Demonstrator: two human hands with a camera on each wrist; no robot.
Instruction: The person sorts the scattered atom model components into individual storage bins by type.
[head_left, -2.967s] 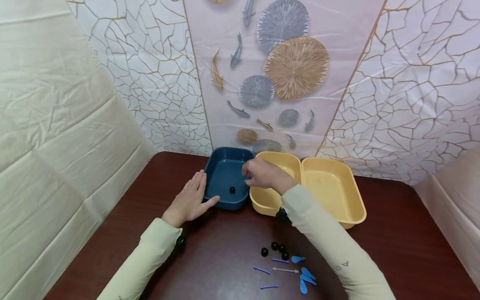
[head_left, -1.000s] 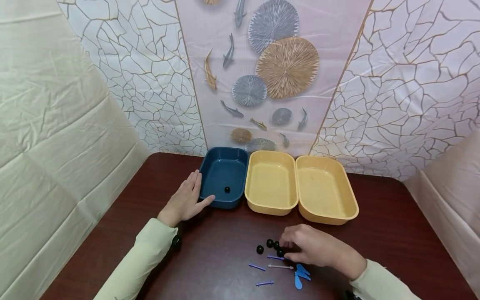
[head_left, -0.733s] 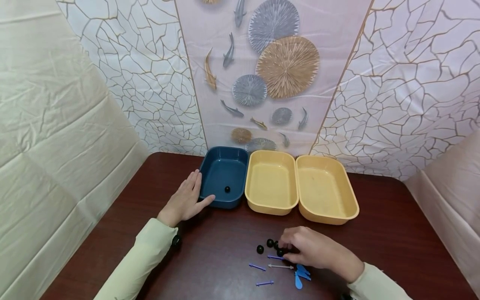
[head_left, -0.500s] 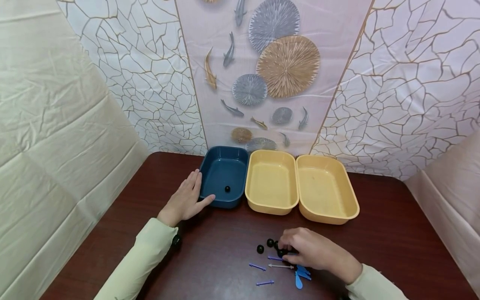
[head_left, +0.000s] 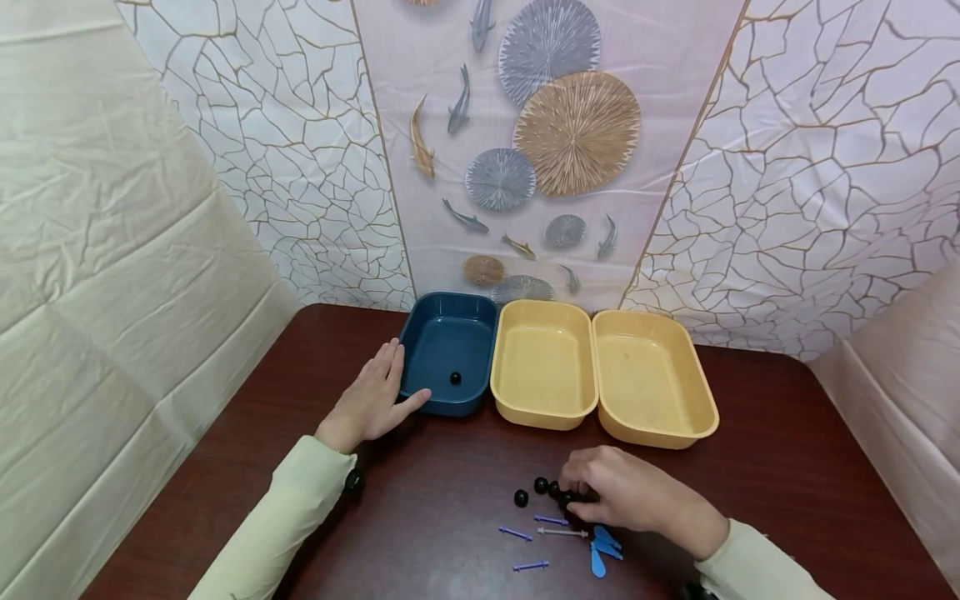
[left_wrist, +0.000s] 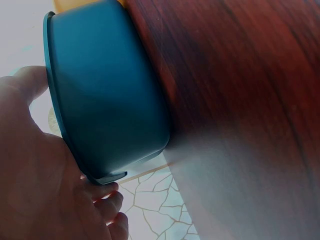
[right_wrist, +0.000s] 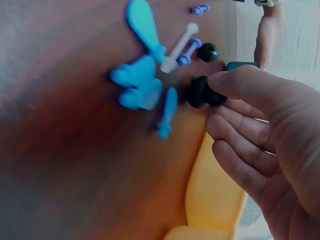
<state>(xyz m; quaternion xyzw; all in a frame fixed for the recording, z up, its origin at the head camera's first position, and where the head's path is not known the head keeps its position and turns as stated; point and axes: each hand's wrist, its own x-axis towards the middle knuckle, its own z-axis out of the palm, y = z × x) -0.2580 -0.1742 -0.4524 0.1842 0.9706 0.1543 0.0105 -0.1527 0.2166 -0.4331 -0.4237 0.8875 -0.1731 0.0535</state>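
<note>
The left hand [head_left: 369, 400] is resting, fingers straight, against the dark-blue rectangular plastic tray [head_left: 448, 337]. The right hand [head_left: 618, 493] is pinching a glossy black round ball [right_wrist: 217, 98], beside other black balls [head_left: 521, 498] and near blue paddle-shaped plastic pieces [head_left: 597, 563].

At the back of my worktop [head_left: 442, 500] stand left bin [head_left: 450, 342], middle bin [head_left: 543, 367] and right bin [head_left: 651, 383], a lone ball [head_left: 455, 377] inside the left; nearer me lie loose balls [head_left: 541, 485] at my right grip [head_left: 626, 496], rods [head_left: 531, 566] before them, paddles [head_left: 597, 563] to their right
</note>
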